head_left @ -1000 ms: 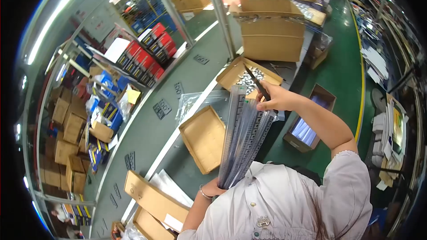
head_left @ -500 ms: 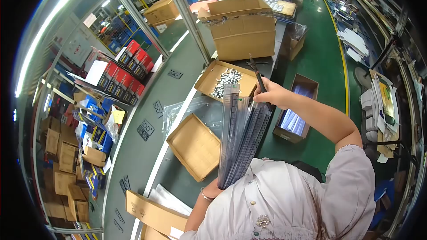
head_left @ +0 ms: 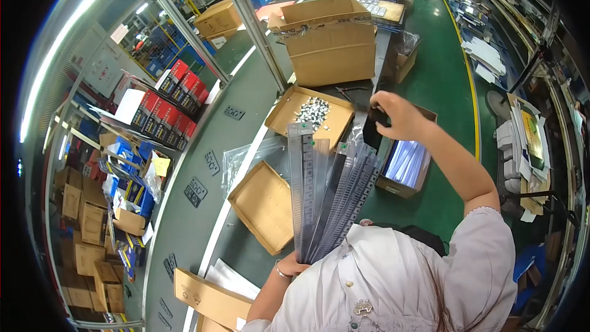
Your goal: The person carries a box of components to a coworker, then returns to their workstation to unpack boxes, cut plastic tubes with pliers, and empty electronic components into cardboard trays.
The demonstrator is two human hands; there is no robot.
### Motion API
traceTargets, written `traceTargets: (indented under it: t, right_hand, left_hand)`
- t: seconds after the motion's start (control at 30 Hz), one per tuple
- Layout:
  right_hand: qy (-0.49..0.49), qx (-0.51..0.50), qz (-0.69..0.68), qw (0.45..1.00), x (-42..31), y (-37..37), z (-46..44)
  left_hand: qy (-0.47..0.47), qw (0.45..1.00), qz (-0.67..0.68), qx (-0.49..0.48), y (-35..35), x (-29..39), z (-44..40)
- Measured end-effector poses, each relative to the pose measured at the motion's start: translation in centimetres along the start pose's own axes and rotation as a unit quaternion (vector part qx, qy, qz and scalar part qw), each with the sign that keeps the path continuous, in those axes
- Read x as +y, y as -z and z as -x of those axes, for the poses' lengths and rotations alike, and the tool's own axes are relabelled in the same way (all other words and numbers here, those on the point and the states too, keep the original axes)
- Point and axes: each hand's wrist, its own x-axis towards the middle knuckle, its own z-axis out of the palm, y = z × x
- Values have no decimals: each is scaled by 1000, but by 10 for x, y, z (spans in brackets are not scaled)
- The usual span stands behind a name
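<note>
A long grey-green bench (head_left: 184,227) with a pale stripe runs away from the person. A tall open cardboard box (head_left: 332,55) stands near its right edge, and a lower carton (head_left: 396,185) beside the bench holds a heap of pale, slender sticks (head_left: 405,163). The bundle of clear plastic strips (head_left: 332,200), ladder-marked along their lengths, is in front of the person's torso; it fans out from the left hand (head_left: 292,265) toward the bench's far side. That hand is closed around the narrow lower end, so the bundle rises above and forward of it. A shallow cardboard tray (head_left: 261,209) lies on the bench just left of the bundle. Beyond the bundle's upper ends sits a second tray (head_left: 278,112). The right hand (head_left: 399,117) is raised past the bundle's right-hand upper ends, near them but apart, above the lower carton's far end. Its thumb and bent fingers leave a small gap with something dark in or behind it; whether it holds anything I cannot tell. A dark two-pronged tool (head_left: 351,90) lies by the tall box. Smallest are the shiny little parts (head_left: 312,112) heaped in the second tray and the green dots (head_left: 304,126) near some strip ends.
</note>
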Motion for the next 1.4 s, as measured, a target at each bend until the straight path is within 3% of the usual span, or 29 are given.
traceTargets:
  t: [0.03,0.1,0.23,0.57,0.67,0.73,0.77,0.87,0.9,0.93,0.97,1.0,1.07,1.1,1.17,1.2,1.3,1.33,1.4]
  right_hand:
    - [0,0,0,1000,-5,9,-1]
    - [142,-103,284,943,-17,24,-3]
    - [154,-132,273,940,-10,16,-4]
    - [129,-134,309,933,9,24,14]
    - [122,-94,324,933,21,11,20]
    - [136,8,384,913,37,-5,26]
    - [133,10,385,913,34,-4,26]
    - [79,-66,295,950,27,4,24]
    - [-9,-221,55,974,32,9,22]
    - [-95,-356,-191,910,39,16,21]
    - [-142,-405,-361,828,61,15,26]
    - [-209,-374,-460,778,74,20,36]
    - [-327,-342,-363,803,103,33,54]
    - [-332,-339,-362,802,115,36,65]
    - [-421,-320,-25,848,139,33,87]
    - [-424,-321,-22,847,150,29,98]
    - [-510,-237,171,809,150,26,111]
    - [-511,-238,171,808,144,27,109]
    - [-488,-208,297,794,133,28,98]
  left_hand:
    - [-6,1000,9,-9,-1,2,0]
    - [5,1000,11,-17,9,-7,0]
    - [49,997,17,-48,34,-32,1]
    - [100,994,-37,-29,13,3,-13]
    - [118,991,-62,-28,12,17,-17]
    - [129,988,-79,-28,13,23,-18]
    - [131,988,-81,-30,14,24,-18]
    - [62,996,-53,-36,16,22,-18]
    - [70,996,-44,-34,19,20,-19]
    - [78,996,-34,-31,21,19,-19]
    - [82,995,-37,-36,22,21,-20]
    - [85,995,-32,-32,23,23,-20]
    - [91,995,-18,-24,22,23,-21]
    - [94,995,-9,-21,21,22,-21]
    - [97,995,1,-21,18,21,-23]
    - [103,995,8,-11,18,21,-22]
    - [106,994,14,-6,17,27,-23]
    - [102,995,10,-8,17,29,-23]
    - [110,994,8,-4,17,28,-24]
